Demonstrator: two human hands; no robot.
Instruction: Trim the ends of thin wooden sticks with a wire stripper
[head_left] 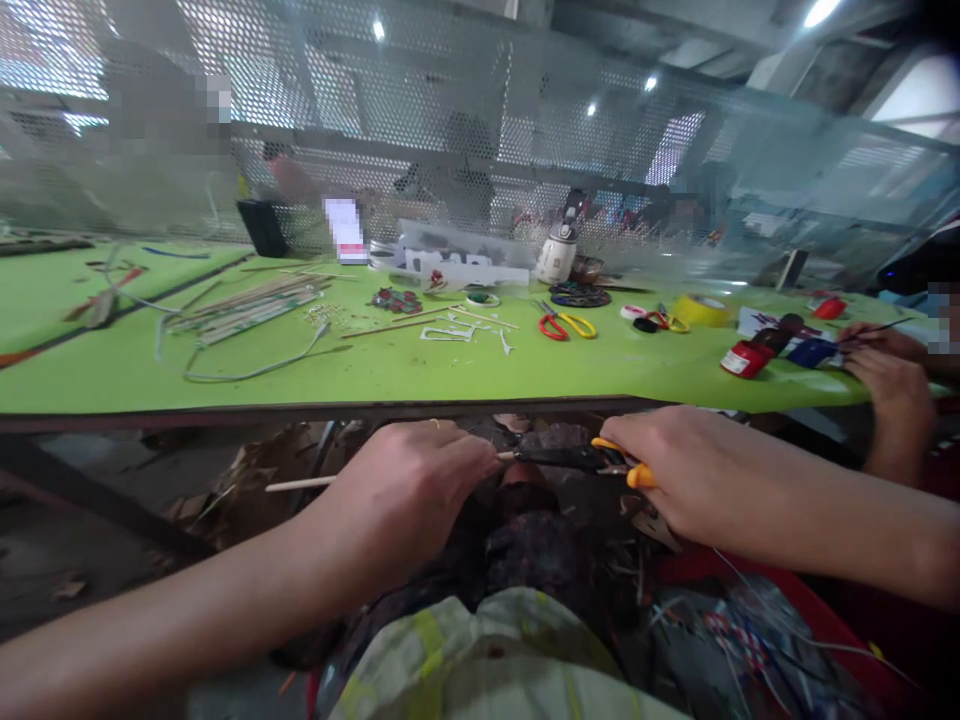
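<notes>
Below the table's front edge, over my lap, my left hand (427,465) is closed around a thin pale wooden stick (300,485), whose rear end sticks out to the left. The stick's front tip shows just past my fingers. My right hand (667,465) grips scissors with orange-yellow handles (641,476). Between the two hands runs a dark, narrow piece (559,457); whether it is joined to the stick or touched by the scissors is hard to tell. My right fingers are partly hidden behind the hand.
On the green table (420,385) lie a bundle of sticks (251,308), a white cable (240,377), white offcuts (448,333), red-and-yellow-handled scissors (566,325) and yellow tape (701,310). A red jar (746,358) stands near another person's hands (892,375). A red bin (802,590) is lower right.
</notes>
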